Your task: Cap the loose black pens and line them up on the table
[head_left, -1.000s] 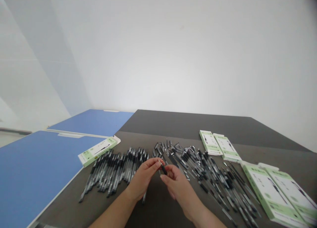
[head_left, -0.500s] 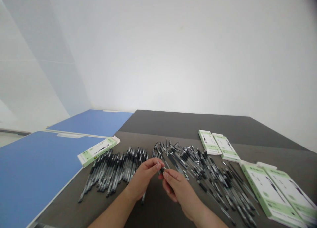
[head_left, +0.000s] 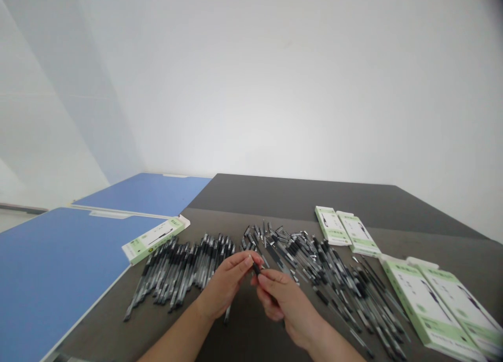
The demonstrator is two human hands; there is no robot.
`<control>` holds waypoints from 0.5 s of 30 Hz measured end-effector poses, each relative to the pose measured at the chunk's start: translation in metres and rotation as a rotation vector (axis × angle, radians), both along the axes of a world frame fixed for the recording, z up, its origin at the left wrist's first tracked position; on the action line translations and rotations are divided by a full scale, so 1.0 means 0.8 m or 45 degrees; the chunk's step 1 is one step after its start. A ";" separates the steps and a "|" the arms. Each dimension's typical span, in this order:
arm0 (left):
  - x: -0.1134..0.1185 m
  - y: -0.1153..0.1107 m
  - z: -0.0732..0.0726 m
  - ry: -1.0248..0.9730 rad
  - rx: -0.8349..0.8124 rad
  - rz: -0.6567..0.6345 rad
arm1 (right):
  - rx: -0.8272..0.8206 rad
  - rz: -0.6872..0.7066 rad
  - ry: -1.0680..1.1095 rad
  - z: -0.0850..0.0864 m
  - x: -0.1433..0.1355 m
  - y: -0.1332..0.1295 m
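Left hand [head_left: 223, 287], right hand [head_left: 285, 300], both pinched on one black pen [head_left: 256, 269], 6 o'clock. One green-white box [head_left: 156, 239] at 8, four more boxes [head_left: 430, 307] at 4, loose pens [head_left: 192, 258] basically uncountable.

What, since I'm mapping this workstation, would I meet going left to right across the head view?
Blue tabletop, row of pens, left hand's grip, right hand's grip, back pair of boxes, front pair of boxes.

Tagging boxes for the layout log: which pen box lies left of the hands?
The lone green and white pen box, slanted beside the left pen pile; the other four boxes lie to the right, in two pairs.
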State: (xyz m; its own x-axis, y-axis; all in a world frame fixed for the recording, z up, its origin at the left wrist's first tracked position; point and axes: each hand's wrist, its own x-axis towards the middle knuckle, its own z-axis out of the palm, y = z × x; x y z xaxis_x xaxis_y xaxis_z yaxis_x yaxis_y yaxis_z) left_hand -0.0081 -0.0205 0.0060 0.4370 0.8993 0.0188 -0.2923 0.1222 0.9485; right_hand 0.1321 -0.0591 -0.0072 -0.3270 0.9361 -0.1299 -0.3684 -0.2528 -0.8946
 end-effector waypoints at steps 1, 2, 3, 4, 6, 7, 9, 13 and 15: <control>0.000 -0.001 0.001 -0.028 -0.015 -0.028 | -0.057 0.084 0.113 0.001 0.001 -0.002; 0.000 -0.001 0.001 -0.045 -0.027 -0.045 | -0.097 0.144 0.191 0.002 0.002 -0.003; 0.001 -0.002 0.002 -0.045 -0.033 -0.046 | -0.116 0.168 0.226 0.003 0.002 -0.003; 0.001 -0.001 0.002 -0.028 -0.030 -0.029 | -0.111 0.160 0.221 0.003 0.003 -0.003; 0.000 0.003 0.002 0.072 0.016 0.064 | -0.049 0.036 0.142 0.003 0.003 -0.001; -0.001 0.006 0.001 0.166 0.061 0.142 | -0.007 -0.061 0.090 0.003 0.005 0.001; -0.006 0.014 -0.002 0.428 0.187 0.357 | 0.057 -0.264 0.021 0.004 0.009 0.006; -0.021 0.032 -0.012 0.921 0.419 0.732 | 0.072 -0.463 0.029 0.008 0.019 0.013; -0.025 0.038 -0.016 1.052 0.495 0.793 | 0.080 -0.493 0.031 0.009 0.022 0.015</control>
